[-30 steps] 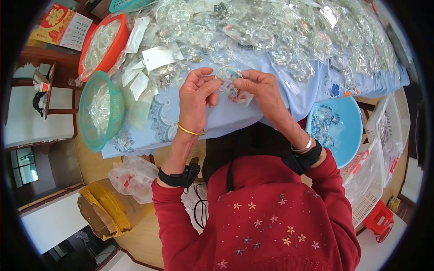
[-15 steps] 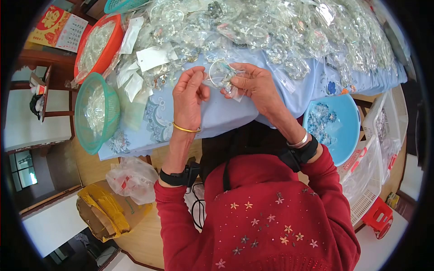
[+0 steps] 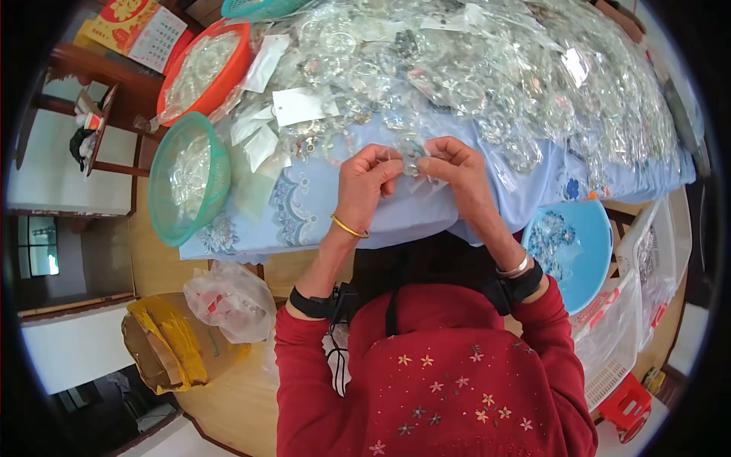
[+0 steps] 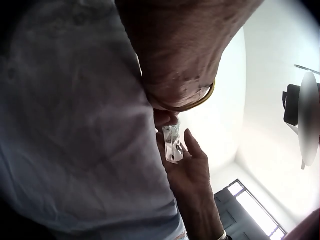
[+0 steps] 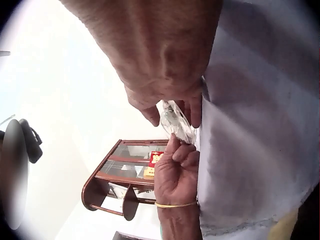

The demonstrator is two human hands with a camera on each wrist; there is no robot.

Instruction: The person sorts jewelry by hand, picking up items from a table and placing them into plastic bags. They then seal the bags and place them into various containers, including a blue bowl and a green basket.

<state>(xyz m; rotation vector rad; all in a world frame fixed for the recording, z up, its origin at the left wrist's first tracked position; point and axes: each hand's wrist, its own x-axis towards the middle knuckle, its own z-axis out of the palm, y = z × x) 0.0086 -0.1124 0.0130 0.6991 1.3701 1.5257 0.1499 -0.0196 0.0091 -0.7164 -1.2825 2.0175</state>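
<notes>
Both hands meet over the front part of the blue tablecloth (image 3: 350, 217). Between them is a small clear bag (image 3: 415, 169) with a bracelet-like item inside. The left hand (image 3: 364, 186) pinches the bag's left side between thumb and curled fingers. At its other side the right hand (image 3: 461, 177) holds the bag with thumb and fingertips. In the right wrist view the clear bag (image 5: 176, 120) spans from the right hand (image 5: 165, 80) to the left hand (image 5: 177, 172). The left wrist view shows the bag (image 4: 173, 145) against the right hand (image 4: 190, 172).
A large heap of bagged items (image 3: 487, 68) covers the table's back. White cards (image 3: 298, 106) lie at its left, beside a green basket (image 3: 221, 183) and a red basin (image 3: 234, 80). Below the table's right edge stands a blue basin (image 3: 588, 263); a plastic bag (image 3: 232, 297) sits below at left.
The left hand, apart from the bag half a second ago, has come back to it and pinches it. The head view has shifted, so the scene sits lower and slightly to the right.
</notes>
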